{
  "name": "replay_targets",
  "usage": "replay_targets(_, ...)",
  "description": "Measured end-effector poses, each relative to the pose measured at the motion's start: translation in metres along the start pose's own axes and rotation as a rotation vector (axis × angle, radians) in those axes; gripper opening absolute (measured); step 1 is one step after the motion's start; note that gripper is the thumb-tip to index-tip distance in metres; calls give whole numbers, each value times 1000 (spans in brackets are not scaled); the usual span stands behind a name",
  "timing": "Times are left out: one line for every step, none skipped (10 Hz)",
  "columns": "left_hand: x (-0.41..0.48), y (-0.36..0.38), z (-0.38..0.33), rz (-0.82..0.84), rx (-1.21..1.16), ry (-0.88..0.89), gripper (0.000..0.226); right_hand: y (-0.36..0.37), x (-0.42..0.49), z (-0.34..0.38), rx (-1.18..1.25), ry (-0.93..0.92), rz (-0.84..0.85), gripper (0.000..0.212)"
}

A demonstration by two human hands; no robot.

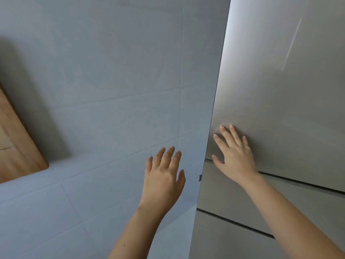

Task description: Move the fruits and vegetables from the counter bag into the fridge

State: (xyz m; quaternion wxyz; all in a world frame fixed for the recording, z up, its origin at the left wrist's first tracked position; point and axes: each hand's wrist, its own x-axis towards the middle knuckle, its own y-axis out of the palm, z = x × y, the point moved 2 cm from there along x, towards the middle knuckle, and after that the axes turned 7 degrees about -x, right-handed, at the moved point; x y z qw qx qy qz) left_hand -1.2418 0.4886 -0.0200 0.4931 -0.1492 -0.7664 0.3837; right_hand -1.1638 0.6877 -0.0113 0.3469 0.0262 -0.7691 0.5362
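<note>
Right hand lies flat, fingers spread, on the fridge door, which appears shut; left hand hovers open and empty just beside it. Neither bag nor produce is in view, so progress cannot be judged.

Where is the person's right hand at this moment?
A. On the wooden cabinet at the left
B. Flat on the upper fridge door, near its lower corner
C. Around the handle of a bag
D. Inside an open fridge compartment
B: the right hand lies with straight, spread fingers against the closed upper fridge door, close to its lower left corner, and holds nothing.
</note>
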Motion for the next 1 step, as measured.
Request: replay_targets(-2,-7,1,0,8,-20,46,-7,4,6,1,20,18,59)
